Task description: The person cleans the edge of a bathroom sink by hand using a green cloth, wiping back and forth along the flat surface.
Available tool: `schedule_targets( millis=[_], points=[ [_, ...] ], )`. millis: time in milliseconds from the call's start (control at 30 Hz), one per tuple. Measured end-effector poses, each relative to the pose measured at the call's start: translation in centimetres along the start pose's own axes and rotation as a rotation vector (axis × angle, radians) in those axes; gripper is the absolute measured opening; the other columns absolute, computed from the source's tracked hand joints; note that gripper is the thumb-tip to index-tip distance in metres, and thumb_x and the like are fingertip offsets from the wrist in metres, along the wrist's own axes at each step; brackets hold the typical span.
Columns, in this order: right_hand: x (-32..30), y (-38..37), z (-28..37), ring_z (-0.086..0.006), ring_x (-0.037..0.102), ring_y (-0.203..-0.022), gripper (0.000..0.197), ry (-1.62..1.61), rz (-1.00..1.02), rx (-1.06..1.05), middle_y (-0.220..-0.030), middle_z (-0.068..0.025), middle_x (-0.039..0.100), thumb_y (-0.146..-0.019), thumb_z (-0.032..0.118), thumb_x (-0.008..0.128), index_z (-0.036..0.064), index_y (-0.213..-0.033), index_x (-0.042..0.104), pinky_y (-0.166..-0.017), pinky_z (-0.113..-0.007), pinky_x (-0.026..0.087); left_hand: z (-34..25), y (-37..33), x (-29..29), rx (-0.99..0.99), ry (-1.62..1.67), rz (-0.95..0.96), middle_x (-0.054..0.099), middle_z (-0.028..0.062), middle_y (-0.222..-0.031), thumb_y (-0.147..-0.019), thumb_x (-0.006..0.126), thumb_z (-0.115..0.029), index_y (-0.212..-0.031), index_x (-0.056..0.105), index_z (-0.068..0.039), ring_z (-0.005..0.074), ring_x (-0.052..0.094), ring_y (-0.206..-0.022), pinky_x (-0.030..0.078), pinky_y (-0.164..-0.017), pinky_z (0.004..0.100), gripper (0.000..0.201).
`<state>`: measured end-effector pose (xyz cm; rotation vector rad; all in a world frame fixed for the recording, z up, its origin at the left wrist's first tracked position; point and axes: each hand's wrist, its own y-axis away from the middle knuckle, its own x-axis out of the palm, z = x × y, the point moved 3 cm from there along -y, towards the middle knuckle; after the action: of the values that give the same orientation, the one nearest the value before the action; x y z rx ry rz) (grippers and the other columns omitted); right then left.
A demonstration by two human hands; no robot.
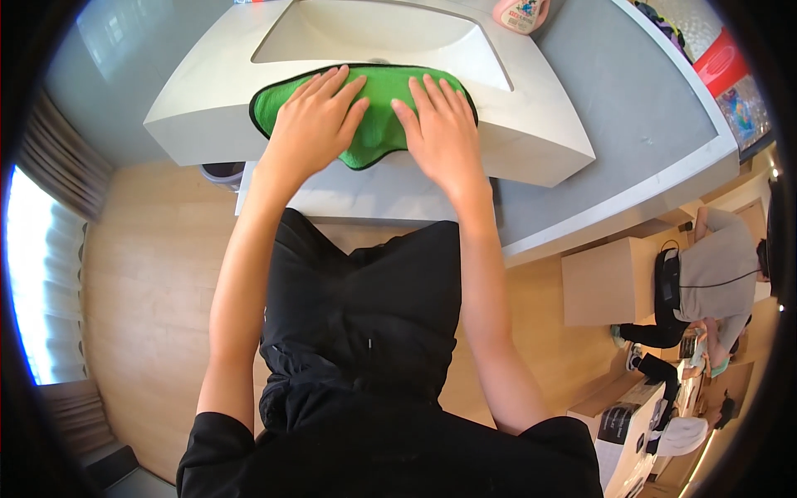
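A green cloth (378,124) with a black edge lies over the front rim of a white sink counter (199,104), its near side hanging down past the edge. Spread fingers of my left hand (320,116) rest flat on the left half of the cloth. On its right half lies my right hand (438,129), palm down with fingers stretched out. Between the two hands the cloth shows a few soft folds. Just beyond it is the sink basin (374,29).
A pink bottle (521,12) stands at the counter's back right. Beside the counter runs a grey partition (639,108). Below the sink is a pale ledge (349,195), with a dark bin (222,174) at its left. Two people (718,266) are off to the right.
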<state>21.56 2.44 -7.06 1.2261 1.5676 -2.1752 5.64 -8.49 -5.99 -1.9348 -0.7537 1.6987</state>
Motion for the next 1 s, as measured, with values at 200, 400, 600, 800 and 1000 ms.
schedule_targets(
  millis=[200, 400, 600, 800, 1000],
  points=[
    [2.8, -4.1, -1.8, -0.0393, 0.053, -0.133, 0.067, 0.009, 0.094, 0.041, -0.137, -0.0219, 0.061, -0.103, 0.058, 0.04, 0.0022, -0.133, 0.063, -0.115, -0.048, 0.037, 3.6, -4.2, 3.2, -0.024, -0.008, 0.09, 0.061, 0.0198, -0.137, -0.102, 0.048, -0.036, -0.13, 0.065, -0.008, 0.0379, 0.057, -0.127, 0.044, -0.109, 0.0463, 0.043],
    [5.0, -9.1, -4.5, -0.0358, 0.063, -0.119, 0.062, 0.004, 0.642, 0.252, -0.125, -0.0176, 0.07, -0.101, 0.064, 0.034, 0.0216, -0.129, 0.068, -0.105, -0.046, 0.046, 6.2, -8.6, 6.0, -0.07, -0.085, 0.475, 0.067, 0.0162, -0.127, -0.101, 0.041, -0.042, -0.129, 0.063, -0.016, 0.0379, 0.062, -0.118, 0.047, -0.101, 0.0489, 0.043],
    [6.8, -10.4, -7.3, -0.0342, 0.065, -0.115, 0.068, -0.018, 0.64, 0.303, -0.125, -0.016, 0.07, -0.101, 0.062, 0.031, 0.0116, -0.117, 0.074, -0.1, -0.048, 0.048, 7.4, -10.4, 7.6, -0.229, 0.07, 0.415, 0.071, 0.0151, -0.115, -0.099, 0.04, -0.05, -0.12, 0.069, -0.018, 0.0394, 0.064, -0.11, 0.047, -0.098, 0.0525, 0.048],
    [5.0, -9.5, -5.3, -0.0376, 0.065, -0.113, 0.06, -0.026, 0.57, 0.281, -0.12, -0.0169, 0.071, -0.101, 0.06, 0.036, 0.0154, -0.112, 0.075, -0.102, -0.047, 0.047, 6.4, -8.0, 5.0, -0.283, -0.051, 0.357, 0.073, 0.0152, -0.111, -0.1, 0.043, -0.044, -0.118, 0.069, -0.015, 0.041, 0.064, -0.108, 0.048, -0.096, 0.0513, 0.043],
    [3.0, -8.1, -3.4, -0.0367, 0.062, -0.118, 0.053, -0.049, 0.625, 0.263, -0.124, -0.0156, 0.07, -0.103, 0.052, 0.037, 0.0158, -0.123, 0.07, -0.105, -0.045, 0.046, 4.1, -3.6, 3.4, -0.061, -0.119, 0.029, 0.069, 0.0135, -0.124, -0.101, 0.049, -0.034, -0.124, 0.068, -0.013, 0.035, 0.063, -0.117, 0.049, -0.101, 0.0464, 0.037]
  ],
)
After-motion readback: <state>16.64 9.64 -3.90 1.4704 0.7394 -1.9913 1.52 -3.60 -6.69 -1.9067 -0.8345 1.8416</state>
